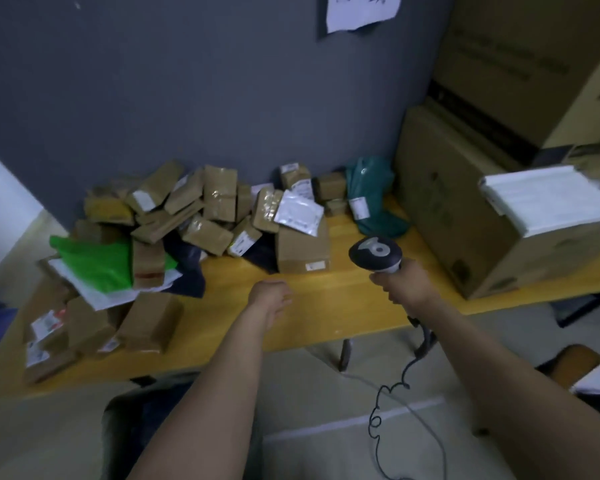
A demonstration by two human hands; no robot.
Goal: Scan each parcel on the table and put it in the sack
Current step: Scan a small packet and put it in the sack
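Parcels (219,202) lie heaped along the far side of the table (326,306), and neither hand holds one. The right hand (407,287) grips the handle of a barcode scanner (376,254), fingers wrapped round it, with the dark head raised and turned toward the pile. A coiled cable (388,393) hangs from the handle's base down past the near table edge. The left hand (272,297) hovers over bare yellow tabletop just left of the scanner, its fingers loosely curled and holding nothing.

Nearest both hands is a plain brown box (303,247) with a white pouch (300,211) leaning on its top. Farther left, small taped brown packets are stacked against the grey wall (187,81), and a bright green bag (97,261) lies at the left end over a white mailer. A teal bag (371,199) slumps at the pile's right end, beside a large carton (465,209) topped with a stack of white sheets (551,199).

Below the near table edge, between the forearms and the left, a pale fabric with a dark opening (118,403) is probably the sack, though blur makes that uncertain.
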